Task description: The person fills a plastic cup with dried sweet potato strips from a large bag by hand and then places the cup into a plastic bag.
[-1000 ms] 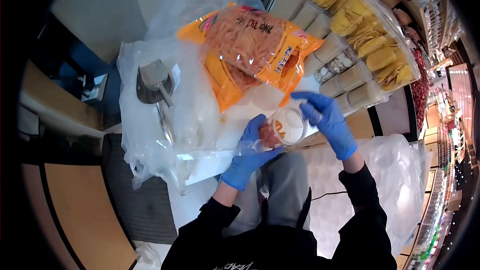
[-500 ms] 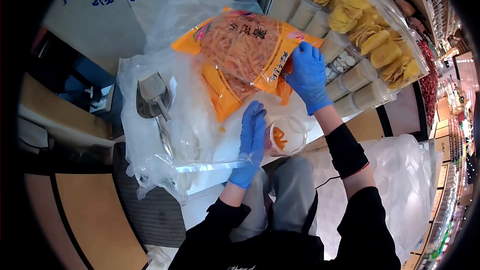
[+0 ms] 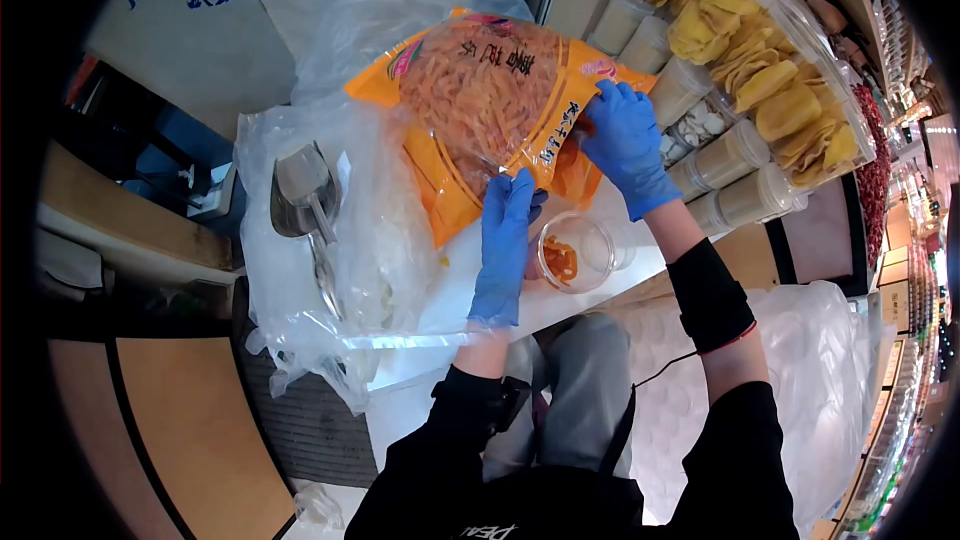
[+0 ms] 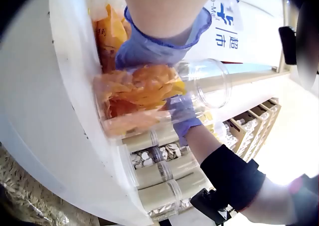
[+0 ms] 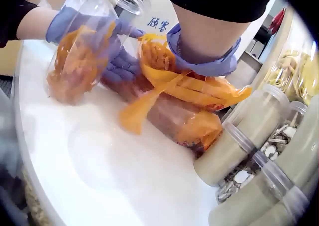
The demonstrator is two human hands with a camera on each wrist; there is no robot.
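Orange bag (image 3: 490, 100) hides right hand (image 3: 625, 145) fingertips gripping its edge; left hand (image 3: 505, 240) flat, relaxed, touching bag beside jar (image 3: 577, 252).

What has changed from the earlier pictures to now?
The right hand left the clear jar and moved up to grip the orange snack bag. The left hand let go of the jar and reached to the bag. The metal scoop stayed put.

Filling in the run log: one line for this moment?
left hand: on bag edge | right hand: gripping bag corner | jar: upright on table, part-filled, unheld
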